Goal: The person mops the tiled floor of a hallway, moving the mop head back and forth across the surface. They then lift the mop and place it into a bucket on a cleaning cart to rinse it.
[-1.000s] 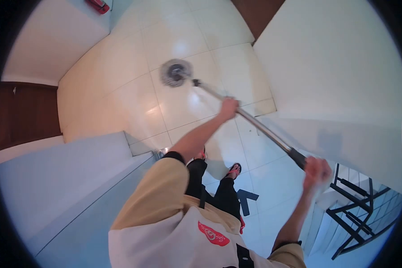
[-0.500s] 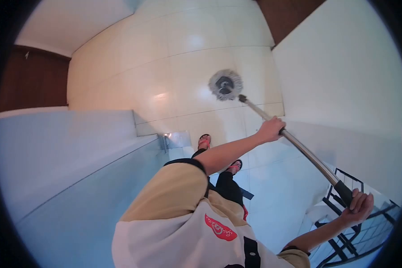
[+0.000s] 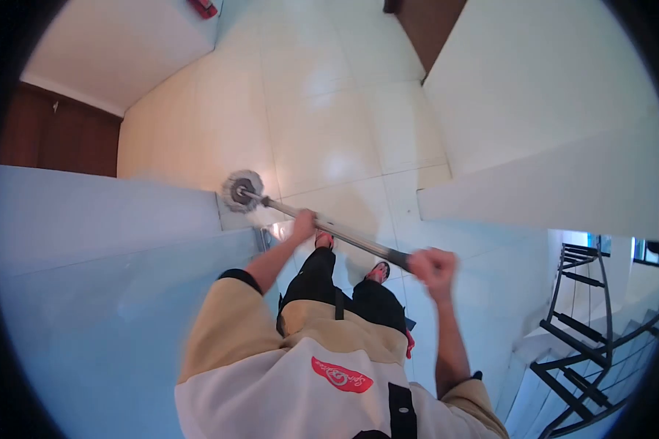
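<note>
A mop with a metal pole slants across the view, from lower right to upper left. Its round grey string head lies on the tiled floor, close to the end of the low wall on the left. My left hand is closed round the pole's lower part. At the dark grip on the upper end, my right hand is wrapped round the handle, slightly blurred. Below the pole are my feet in sandals.
A pale wall ledge runs along the left, with a brown door beyond. White walls stand at right. Black metal railings border stairs at lower right. Something red shows at the top left.
The mop head has swept left and nearer to me, reaching the low wall's end. Both hands moved left with the pole, the right one also upward in view. The camera view shifted slightly.
</note>
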`<state>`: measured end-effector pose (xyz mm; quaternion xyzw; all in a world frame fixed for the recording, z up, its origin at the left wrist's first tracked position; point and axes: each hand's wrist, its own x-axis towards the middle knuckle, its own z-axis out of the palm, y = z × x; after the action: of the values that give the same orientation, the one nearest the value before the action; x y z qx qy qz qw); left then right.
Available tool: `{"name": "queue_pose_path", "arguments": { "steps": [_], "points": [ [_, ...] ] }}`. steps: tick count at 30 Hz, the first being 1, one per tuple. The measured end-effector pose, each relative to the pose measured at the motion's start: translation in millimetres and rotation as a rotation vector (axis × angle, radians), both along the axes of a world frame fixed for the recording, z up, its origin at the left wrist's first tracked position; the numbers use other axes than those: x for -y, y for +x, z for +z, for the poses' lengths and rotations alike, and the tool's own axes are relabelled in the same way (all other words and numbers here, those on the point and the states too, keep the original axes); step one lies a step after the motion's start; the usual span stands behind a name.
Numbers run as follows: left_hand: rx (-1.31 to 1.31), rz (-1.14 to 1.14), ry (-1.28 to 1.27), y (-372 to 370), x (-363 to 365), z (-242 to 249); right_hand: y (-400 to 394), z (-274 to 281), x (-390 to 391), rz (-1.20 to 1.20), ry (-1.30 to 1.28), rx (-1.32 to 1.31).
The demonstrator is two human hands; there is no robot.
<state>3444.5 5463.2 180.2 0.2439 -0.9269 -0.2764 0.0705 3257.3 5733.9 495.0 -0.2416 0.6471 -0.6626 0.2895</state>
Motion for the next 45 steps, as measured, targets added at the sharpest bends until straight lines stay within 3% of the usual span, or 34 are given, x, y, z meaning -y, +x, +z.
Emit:
{"name": "queue_pose_path", "arguments": {
  "steps": [1,2,3,5,6,9,11,12,15,19,23,25,27,31,34,35,36,37,38,40,42,45],
  "points": [
    [0.014,0.067,0.052,-36.5,-50.4,17.0,-22.9,14.2,-40.2,-0.048,-0.003,-0.129],
    [0.127,-0.059,0.096,-72.6,-88.0,17.5,-37.9,35.8,-81.4,-0.162,0.029,-0.029],
    [0.266,-0.143,0.143,-114.1,-130.7,45.6,-47.4,69.6,-111.9,-0.295,0.071,-0.175],
    [0.079,-0.219,0.177,-175.3,-211.0,83.7,-63.1,128.7,-158.9,-0.461,0.007,-0.335],
    [-0.014,-0.282,0.210,-195.5,-236.7,119.0,-67.5,155.2,-180.7,-0.365,-0.021,-0.431],
    [0.030,-0.477,0.371,-239.9,-256.1,163.7,-50.5,198.6,-188.5,-0.517,0.057,-0.446],
    [-0.010,-0.584,0.415,-253.8,-249.7,163.5,-47.7,199.1,-183.6,-0.408,-0.119,-0.447],
    [0.014,-0.568,0.392,-253.2,-244.6,170.2,-45.6,200.2,-178.9,-0.354,-0.204,-0.448],
    [-0.001,-0.529,0.372,-238.1,-217.8,181.3,-27.9,215.9,-150.6,-0.510,-0.316,-0.608],
    [-0.245,-0.249,0.359,-210.3,-174.5,197.4,-27.9,153.7,-189.7,-0.718,-0.351,-0.384],
    [-0.354,-0.001,0.504,-198.2,-105.0,197.4,7.1,56.0,-228.5,-0.725,0.093,-0.049],
    [-0.372,0.059,0.633,-201.3,-65.6,191.6,34.3,15.4,-237.0,-0.576,0.442,-0.097],
    [-0.416,0.076,0.718,-207.5,-29.3,184.7,57.5,2.4,-226.3,-0.493,0.539,-0.005],
    [-0.414,-0.039,0.674,-216.5,15.5,174.2,64.9,-10.9,-186.2,-0.387,0.662,-0.131],
    [-0.381,-0.106,0.814,-236.6,38.0,170.9,61.6,-6.0,-151.1,-0.544,0.711,-0.283],
    [-0.405,-0.148,0.867,-244.3,47.0,168.9,61.7,1.3,-146.0,-0.600,0.629,-0.178],
    [-0.494,-0.194,1.068,-251.0,50.5,183.6,66.3,10.7,-145.7,-0.624,0.652,-0.289],
    [-0.473,-0.333,0.911,-254.5,59.4,203.0,74.4,26.4,-143.9,-0.679,0.668,-0.223],
    [-0.399,-0.286,0.879,-257.1,63.3,228.3,86.0,44.3,-140.2,-0.734,0.679,-0.168],
    [-0.391,-0.274,1.010,-257.7,66.4,272.0,118.8,70.0,-136.4,-0.868,0.801,-0.112],
    [-0.431,-0.463,1.107,-259.7,68.6,291.7,162.0,59.5,-145.9,-0.963,0.903,0.007],
    [-0.397,-0.526,1.167,-252.3,39.7,332.5,220.2,40.9,-149.8,-0.996,0.964,0.147]
  ]
}}
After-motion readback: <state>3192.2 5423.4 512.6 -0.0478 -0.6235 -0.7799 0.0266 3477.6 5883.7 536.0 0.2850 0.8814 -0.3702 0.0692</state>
